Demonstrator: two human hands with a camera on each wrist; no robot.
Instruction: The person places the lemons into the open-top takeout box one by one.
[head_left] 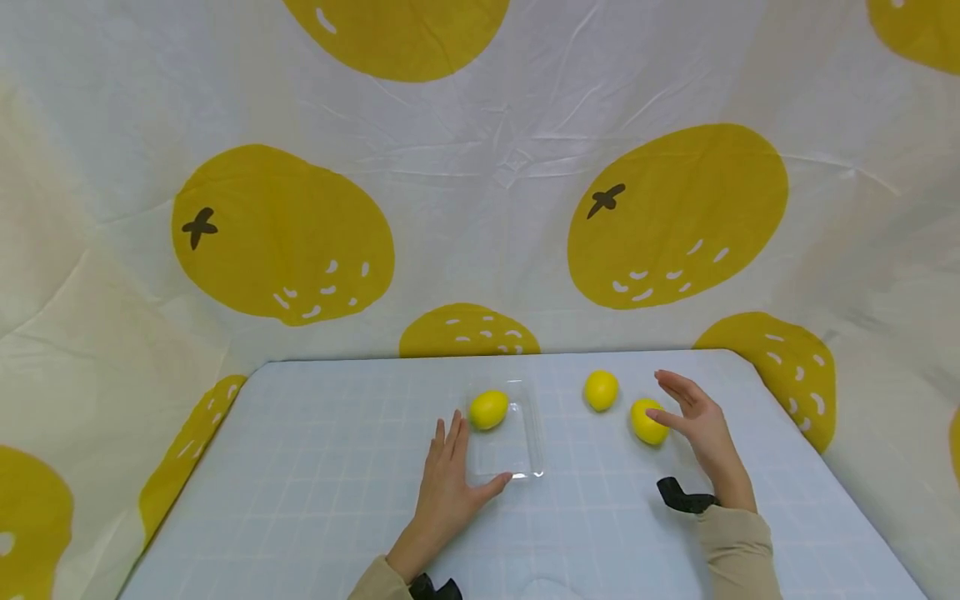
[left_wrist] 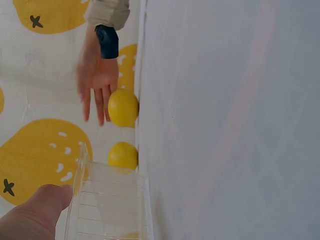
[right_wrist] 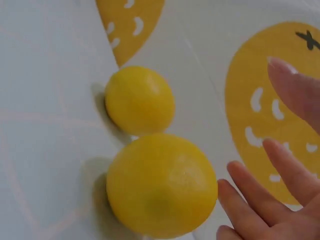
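Note:
A clear plastic tray lies on the table with one lemon in its far left part. My left hand is beside the tray, fingers extended along its left side and thumb by the near edge. In the left wrist view the thumb is close to the tray wall; contact is hard to tell. To the right, my right hand hovers over a lemon, thumb and fingers spread apart and holding nothing. Another lemon sits just beyond it to the left.
The table has a pale checked cover. Behind it hangs a white curtain printed with large yellow fruit. Something round and clear shows partly at the table's near edge. A black strap is on the right wrist.

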